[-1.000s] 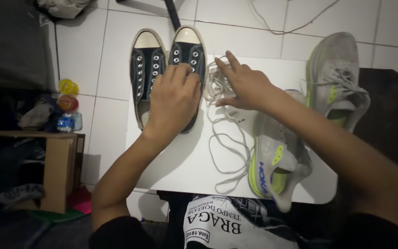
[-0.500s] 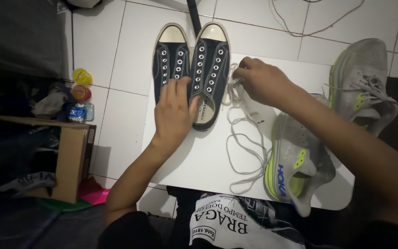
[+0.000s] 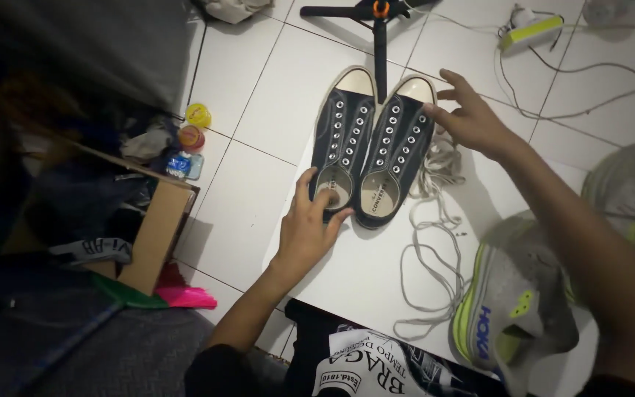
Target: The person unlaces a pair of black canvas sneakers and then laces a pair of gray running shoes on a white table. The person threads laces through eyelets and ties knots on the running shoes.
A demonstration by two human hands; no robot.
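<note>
A white tiled floor (image 3: 259,110) filled the upper part of the view, and on it lay a low white table (image 3: 376,272) that carried most of the things. To the left stood an open cardboard box (image 3: 152,235) with clutter around it. At the right edge of the table sat a grey running shoe with yellow-green trim (image 3: 512,309), and a second grey one (image 3: 630,198) lay just beyond it. Side by side at the table's far edge, toes pointing away and out over the floor, lay a pair of dark canvas shoes with white toe caps and empty eyelets: the left dark shoe (image 3: 339,140) and the right dark shoe (image 3: 395,151), touching along their inner sides. The left hand (image 3: 306,224) rested at the heel of the left dark shoe, fingers together and pressed on its opening, thumb spread toward the neighbouring heel. The right hand (image 3: 468,117) lay flat against the outer toe side of the right dark shoe, fingers spread apart and gripping nothing. Loose pale shoelaces (image 3: 428,242) trailed over the table between the two pairs. Far off on the floor lay a black tripod (image 3: 376,15) and some cables (image 3: 589,95).
</note>
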